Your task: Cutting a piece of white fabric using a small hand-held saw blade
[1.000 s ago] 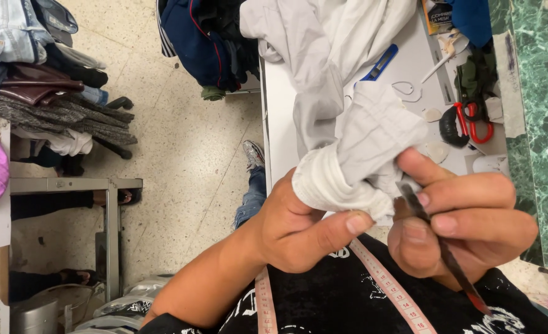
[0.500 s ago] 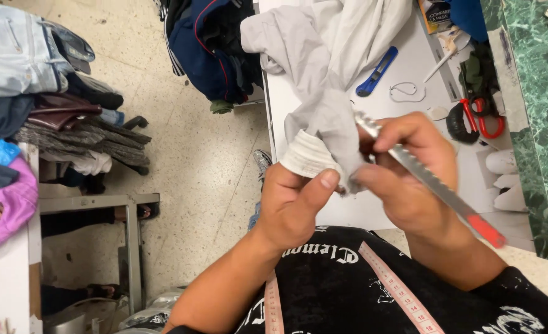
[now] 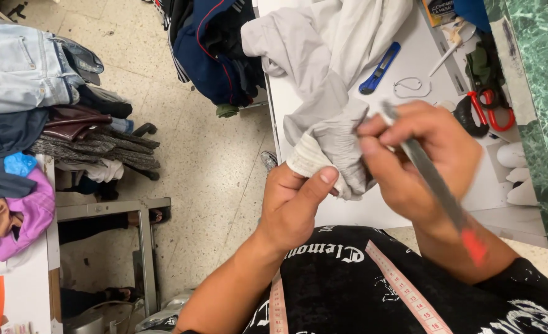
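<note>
Hands meet over the edge of a white surface (image 3: pixel 410 74), both busy with one end of a grey garment (image 3: pixel 323 111). The left hand (image 3: pixel 292 207) is closed on the garment's ribbed cuff (image 3: pixel 314 162), thumb pressed on top, bunching the cloth and holding it up off the surface. The right hand (image 3: pixel 422 158) is clamped on a slim metal tool (image 3: pixel 431 176) with a red end, held like a pen, fingertips right against the cloth beside the cuff. The tool's working tip seems to sit at the fabric, though motion blur hides just where.

The rest of the garment trails away across the surface towards the far edge. Beyond it lie a blue cutter (image 3: pixel 379 68), red-handled scissors (image 3: pixel 487 108) and a loop of wire. A measuring tape (image 3: pixel 404 291) hangs round the person's neck over a black shirt. Piled clothes (image 3: pixel 51 124) sit on a shelf off to the left, above a speckled floor.

By the look of it, the step in hand is working at the stitching or hem near the cuff with the tool. Any further stroke would call for the left hand to keep the cloth taut and the tool's tip kept shallow, so that it catches thread and not the fabric or the thumb just beside it.
</note>
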